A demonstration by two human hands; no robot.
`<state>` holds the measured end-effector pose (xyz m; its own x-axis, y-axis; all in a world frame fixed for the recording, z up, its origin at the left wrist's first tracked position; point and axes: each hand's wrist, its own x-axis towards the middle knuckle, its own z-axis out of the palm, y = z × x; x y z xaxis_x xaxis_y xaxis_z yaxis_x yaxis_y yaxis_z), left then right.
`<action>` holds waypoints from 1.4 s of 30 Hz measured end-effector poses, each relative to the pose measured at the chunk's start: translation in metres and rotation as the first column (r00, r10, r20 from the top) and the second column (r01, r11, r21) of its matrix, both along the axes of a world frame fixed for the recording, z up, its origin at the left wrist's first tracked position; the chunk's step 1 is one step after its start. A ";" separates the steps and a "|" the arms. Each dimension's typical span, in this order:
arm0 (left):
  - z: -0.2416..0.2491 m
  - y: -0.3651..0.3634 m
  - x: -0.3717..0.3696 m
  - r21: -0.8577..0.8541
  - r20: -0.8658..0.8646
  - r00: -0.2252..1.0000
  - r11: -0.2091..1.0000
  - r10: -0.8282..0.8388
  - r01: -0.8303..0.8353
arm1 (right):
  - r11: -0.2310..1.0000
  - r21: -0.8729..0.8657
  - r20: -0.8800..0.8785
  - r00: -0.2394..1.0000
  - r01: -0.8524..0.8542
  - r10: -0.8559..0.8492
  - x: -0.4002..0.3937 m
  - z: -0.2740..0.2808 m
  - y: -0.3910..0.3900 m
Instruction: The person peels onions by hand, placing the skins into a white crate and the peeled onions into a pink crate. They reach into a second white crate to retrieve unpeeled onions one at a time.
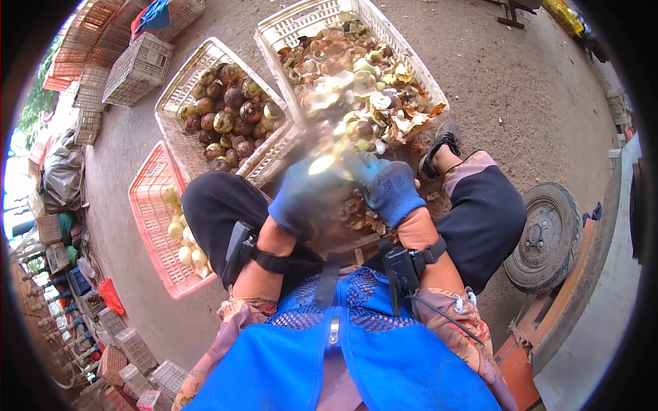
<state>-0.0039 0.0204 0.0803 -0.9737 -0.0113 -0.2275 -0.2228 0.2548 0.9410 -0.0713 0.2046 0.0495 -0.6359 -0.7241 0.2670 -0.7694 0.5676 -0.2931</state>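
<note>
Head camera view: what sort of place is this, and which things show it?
Probably a working yard for peeling produce: one white crate holds dark round produce, another crate holds peelings, and stacked crates stand beyond on rough ground.

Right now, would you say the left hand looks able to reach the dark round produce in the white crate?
Probably yes: the open white crate stands close beyond the left hand, with only its rim seeming to intervene before the dark round produce. Blur over that hand, though, hides whether its fingers are free.
</note>
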 end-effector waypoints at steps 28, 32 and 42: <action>-0.049 0.007 -0.005 -0.221 -0.181 0.959 0.941 0.218 -0.256 | 0.953 0.274 0.289 0.934 0.131 -0.211 0.015 0.008 -0.009; -0.041 0.021 -0.005 -0.346 -0.274 0.932 0.880 0.238 -0.326 | 0.960 0.123 0.430 0.858 0.252 -0.281 0.008 -0.031 -0.005; -0.045 0.012 -0.004 -0.379 -0.305 0.936 0.879 0.178 -0.290 | 0.964 0.257 0.314 0.937 0.070 -0.152 0.016 -0.002 -0.005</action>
